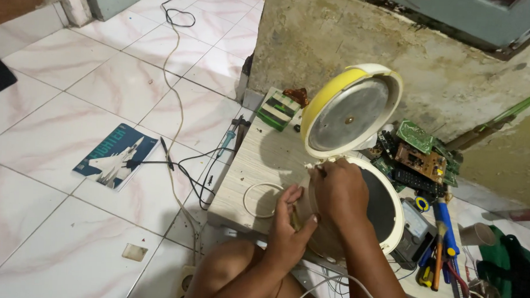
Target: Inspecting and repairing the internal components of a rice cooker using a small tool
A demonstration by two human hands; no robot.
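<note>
Cream plastic rice cooker (391, 230) with a yellow-rimmed lid (351, 108) raised open, showing a grey metal inner plate, sits on the pale wooden board (259, 160). The right hand (340, 193) clasps its near-left rim; the left hand (288, 229) pinches the side below.

one rice cooker (357, 187) (lid open), one booklet (117, 155)

Blue booklet with a jet (115, 155) on tiled floor (55, 100), green circuit boards (420, 151), screwdrivers (443, 255), white cable (173, 93)
</note>
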